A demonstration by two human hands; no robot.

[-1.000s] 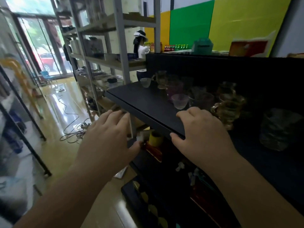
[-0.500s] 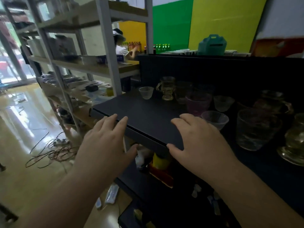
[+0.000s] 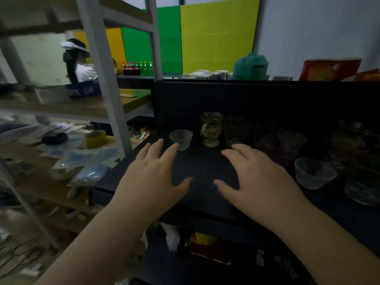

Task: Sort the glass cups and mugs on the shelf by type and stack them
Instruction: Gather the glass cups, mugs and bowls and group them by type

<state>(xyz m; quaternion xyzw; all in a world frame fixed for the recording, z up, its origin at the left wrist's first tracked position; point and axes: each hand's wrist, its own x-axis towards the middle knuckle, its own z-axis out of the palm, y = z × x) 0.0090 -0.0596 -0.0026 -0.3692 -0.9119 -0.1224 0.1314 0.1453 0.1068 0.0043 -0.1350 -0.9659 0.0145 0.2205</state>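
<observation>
- Our left hand (image 3: 152, 177) and right hand (image 3: 257, 177) hovered flat and empty over the black shelf (image 3: 201, 167).
- The small clear ribbed glass cup (image 3: 181, 139) stood just beyond our left fingertips.
- Sorting looked unstarted; next we needed to grip it.

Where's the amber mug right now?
The amber mug stands upright at the back of the black shelf, centre of the head view, between a small clear cup on its left and a dark glass on its right.
</observation>
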